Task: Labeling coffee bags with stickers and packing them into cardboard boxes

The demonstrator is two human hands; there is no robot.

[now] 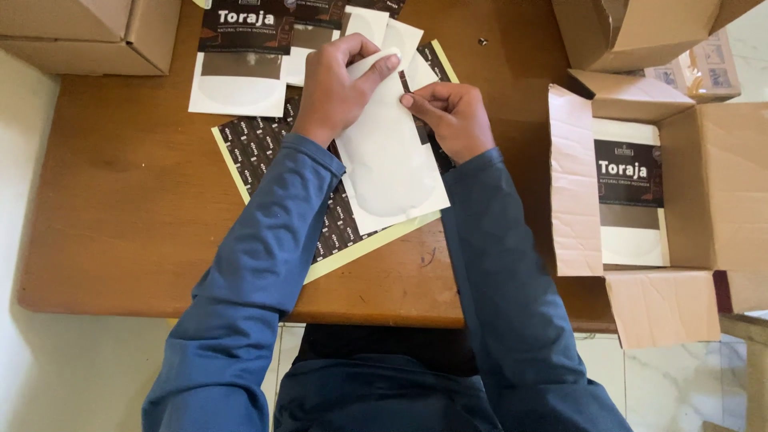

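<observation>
We see a wooden tabletop filling most of the view, with our blue sleeves reaching over it from the near edge. To the right stands an open cardboard box, flaps spread, with a white pouch bearing a dark label lying flat inside it. Another cardboard box sits at the far left corner and a third at the far right. In the middle of the tabletop lies a sheet of dark patterned stickers on yellow-green backing. Beyond it, at the far edge, rests a stack of labelled white pouches. Above the sticker sheet we hold a plain white pouch, tilted, its lower corner pointing toward us. Our left hand has its grip clamped on the pouch's upper edge, fingers laid across the top. Our right hand pinches the pouch's right edge near the top, grip closed on it. A small dark speck of an object lies on the bare wood beyond.
</observation>
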